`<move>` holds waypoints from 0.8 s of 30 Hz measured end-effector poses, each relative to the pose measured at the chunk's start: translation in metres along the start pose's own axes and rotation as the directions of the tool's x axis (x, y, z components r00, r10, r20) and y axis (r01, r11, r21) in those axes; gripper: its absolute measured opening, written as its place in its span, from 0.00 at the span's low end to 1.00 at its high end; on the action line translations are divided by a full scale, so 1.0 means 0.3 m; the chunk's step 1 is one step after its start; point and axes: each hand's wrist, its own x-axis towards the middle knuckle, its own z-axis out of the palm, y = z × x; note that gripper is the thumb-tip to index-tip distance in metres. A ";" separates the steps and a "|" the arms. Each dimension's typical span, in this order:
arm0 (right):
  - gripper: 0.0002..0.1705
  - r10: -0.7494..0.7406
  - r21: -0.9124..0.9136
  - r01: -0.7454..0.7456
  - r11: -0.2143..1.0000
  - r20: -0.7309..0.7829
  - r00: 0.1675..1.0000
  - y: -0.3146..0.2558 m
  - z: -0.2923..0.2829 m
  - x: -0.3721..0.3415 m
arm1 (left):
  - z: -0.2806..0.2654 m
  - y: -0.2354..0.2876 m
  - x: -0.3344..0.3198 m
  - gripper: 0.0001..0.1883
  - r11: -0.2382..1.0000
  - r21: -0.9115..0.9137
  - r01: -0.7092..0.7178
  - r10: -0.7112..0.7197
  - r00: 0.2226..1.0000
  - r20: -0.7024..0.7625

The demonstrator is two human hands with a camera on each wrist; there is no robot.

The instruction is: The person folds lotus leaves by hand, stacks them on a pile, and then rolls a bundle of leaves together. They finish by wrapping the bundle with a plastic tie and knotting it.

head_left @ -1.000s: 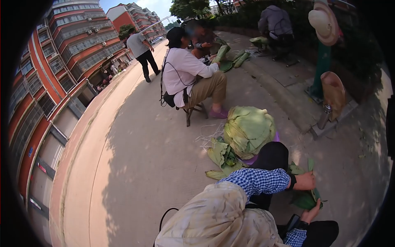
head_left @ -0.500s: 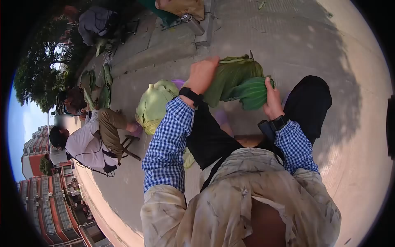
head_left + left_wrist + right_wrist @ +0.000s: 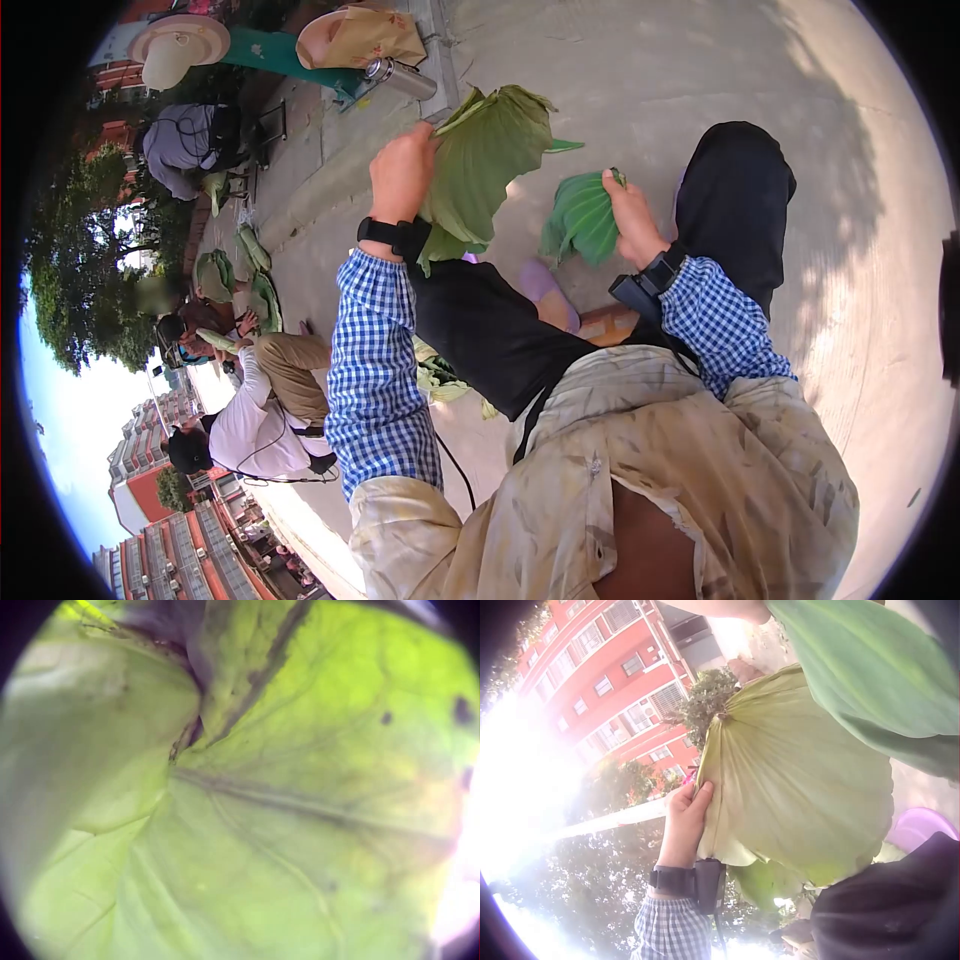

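Observation:
In the head view, my left hand (image 3: 402, 172) grips the edge of a large pale green lotus leaf (image 3: 485, 160), which hangs to the right of it. The right wrist view shows the thumb on the rim of this lotus leaf (image 3: 795, 780), with folds spreading from its gathered point. Its veined underside (image 3: 285, 855) fills the left wrist view. My right hand (image 3: 637, 222) pinches a smaller, darker green ribbed leaf (image 3: 583, 220) by its top. A gap shows between the two leaves in the head view. The right fingers are partly hidden behind that leaf.
More leaves (image 3: 440, 378) lie on the ground beside my left leg. A purple basin (image 3: 924, 829) is by my knee. Back left are a steel flask (image 3: 402, 78), a paper bag (image 3: 375, 38) and a green post (image 3: 275, 55). Other people (image 3: 265, 405) sit with leaves at the left.
The view has turned toward my lap. The two leaves, overlapping half a second ago, are apart now. My left hand has moved left with the lotus leaf; the right hand keeps the smaller leaf.

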 end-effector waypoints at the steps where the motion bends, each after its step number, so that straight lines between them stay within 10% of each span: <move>1: 0.17 0.018 -0.008 -0.018 1.000 0.013 1.000 0.006 -0.002 -0.002 | 0.009 -0.004 -0.005 0.07 1.000 -0.005 -0.005 0.005 1.000 -0.001; 24: 0.30 0.146 0.078 -0.150 0.986 0.055 0.988 -0.003 0.045 0.019 | 0.040 0.199 -0.109 0.07 0.990 0.011 -0.142 0.142 0.975 -0.171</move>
